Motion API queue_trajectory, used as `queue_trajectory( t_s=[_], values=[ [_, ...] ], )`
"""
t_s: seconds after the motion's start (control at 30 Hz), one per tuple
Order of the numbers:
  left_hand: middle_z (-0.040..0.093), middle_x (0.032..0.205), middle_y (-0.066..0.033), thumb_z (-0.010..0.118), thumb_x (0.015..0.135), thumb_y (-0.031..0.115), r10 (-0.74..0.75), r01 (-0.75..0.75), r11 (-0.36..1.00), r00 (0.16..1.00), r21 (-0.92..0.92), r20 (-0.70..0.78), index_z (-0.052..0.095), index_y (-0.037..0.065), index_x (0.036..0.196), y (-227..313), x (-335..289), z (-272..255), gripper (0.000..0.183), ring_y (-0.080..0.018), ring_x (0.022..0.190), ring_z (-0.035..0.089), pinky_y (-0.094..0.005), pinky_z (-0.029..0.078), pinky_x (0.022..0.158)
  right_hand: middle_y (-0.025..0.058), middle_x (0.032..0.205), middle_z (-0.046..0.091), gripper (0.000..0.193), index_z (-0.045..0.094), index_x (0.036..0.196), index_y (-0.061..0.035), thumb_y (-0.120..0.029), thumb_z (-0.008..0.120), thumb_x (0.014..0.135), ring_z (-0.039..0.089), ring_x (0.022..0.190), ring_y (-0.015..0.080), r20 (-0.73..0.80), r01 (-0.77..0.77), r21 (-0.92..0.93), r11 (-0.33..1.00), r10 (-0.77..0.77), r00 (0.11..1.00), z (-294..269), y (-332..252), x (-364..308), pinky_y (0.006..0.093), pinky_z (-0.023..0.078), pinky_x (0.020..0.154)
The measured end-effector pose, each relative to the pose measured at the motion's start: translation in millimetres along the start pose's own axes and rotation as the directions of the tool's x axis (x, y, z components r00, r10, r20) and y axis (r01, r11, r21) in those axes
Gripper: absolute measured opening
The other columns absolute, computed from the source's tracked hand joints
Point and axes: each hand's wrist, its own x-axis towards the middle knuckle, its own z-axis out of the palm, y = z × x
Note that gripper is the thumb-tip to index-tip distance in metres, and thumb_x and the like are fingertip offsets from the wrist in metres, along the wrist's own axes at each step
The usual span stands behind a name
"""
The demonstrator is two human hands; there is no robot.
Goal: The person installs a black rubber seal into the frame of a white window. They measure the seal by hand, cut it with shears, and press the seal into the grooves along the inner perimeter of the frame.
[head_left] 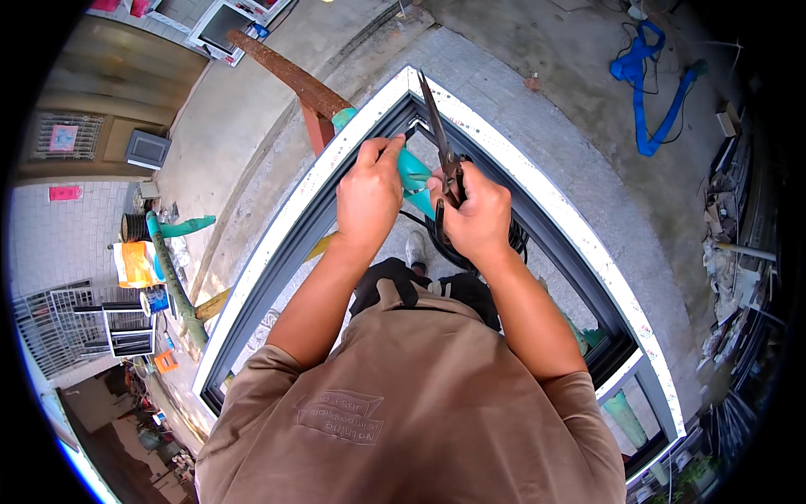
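Observation:
A large window frame (501,139), wrapped in white film outside with dark grey channels inside, surrounds the space before me. My right hand (480,210) is closed around the handles of long dark scissors (451,164), whose blades point up past the far corner. Opposite it, my left hand (369,195) has its fingers pinched together at the inner channel near that corner. What lies between those fingertips is too small to tell. Below my right hand, partly hidden by it, hangs a coil of black cord or strip (519,239).
A rusty beam (290,71) with a green-wrapped end (411,170) runs beneath the frame's far corner. On the floor at the far right lies a blue strap (640,105). Scrap (726,286) is heaped along the right side. At left are a green pole (172,277) and an orange-and-white bag (137,264).

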Motion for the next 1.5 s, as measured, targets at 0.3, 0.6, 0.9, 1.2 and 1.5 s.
queue_trajectory(
  t_s=[0.3,0.6,0.9,1.2,1.5],
  values=[
    [0.072,0.118,-0.0082,0.071,0.09,0.0,0.028,-0.031,0.998,0.998,0.05,0.056,0.078,0.012,0.135,0,3,6,0.047,-0.034,0.088,0.078,-0.0459,0.064,0.076,0.0106,0.076,0.075,0.019,0.076,0.102,-0.004,-0.016,0.087,0.093,0.072,0.065,0.0222,-0.007,-0.088,0.089,0.992,0.089,0.996,-4,-3,4,0.0354,0.058,0.068],
    [0.063,0.11,-0.0083,0.068,0.091,0.002,0.032,-0.052,0.993,0.982,0.106,0.184,0.071,0.013,0.146,5,11,-3,0.056,-0.0304,0.087,0.077,-0.0447,0.064,0.073,0.0068,0.07,0.067,0.018,0.077,0.103,-0.0026,-0.013,0.086,0.092,0.062,0.061,0.0136,-0.002,-0.125,0.113,0.986,0.126,0.992,-1,-2,2,0.0311,0.055,0.065],
    [0.063,0.111,-0.009,0.067,0.091,0.003,0.089,-0.144,0.974,0.954,0.177,0.284,0.066,0.011,0.15,3,19,-12,0.059,-0.0283,0.084,0.078,-0.0423,0.065,0.069,0.0076,0.07,0.066,0.018,0.076,0.103,-0.0027,-0.012,0.086,0.092,0.062,0.06,0.0158,-0.009,-0.076,0.09,0.993,0.078,0.997,0,-3,4,0.0323,0.055,0.064],
    [0.063,0.112,-0.0113,0.067,0.09,0.005,0.069,-0.19,0.952,0.895,0.238,0.44,0.062,0.006,0.15,10,33,-23,0.059,-0.027,0.084,0.079,-0.0412,0.065,0.068,0.0076,0.071,0.067,0.018,0.076,0.103,-0.0029,-0.014,0.086,0.093,0.062,0.061,0.0147,0.001,-0.095,0.079,0.992,0.096,0.995,-1,-2,4,0.0322,0.055,0.064],
    [0.06,0.11,-0.0101,0.068,0.09,0.006,0.135,-0.245,0.937,0.911,0.249,0.389,0.059,0.007,0.156,5,29,-17,0.067,-0.0247,0.079,0.076,-0.0398,0.064,0.065,0.0069,0.07,0.067,0.018,0.076,0.102,-0.0027,-0.013,0.086,0.093,0.061,0.061,0.014,0.016,-0.106,0.098,0.99,0.105,0.994,-1,-5,4,0.0313,0.054,0.063]
  ],
)
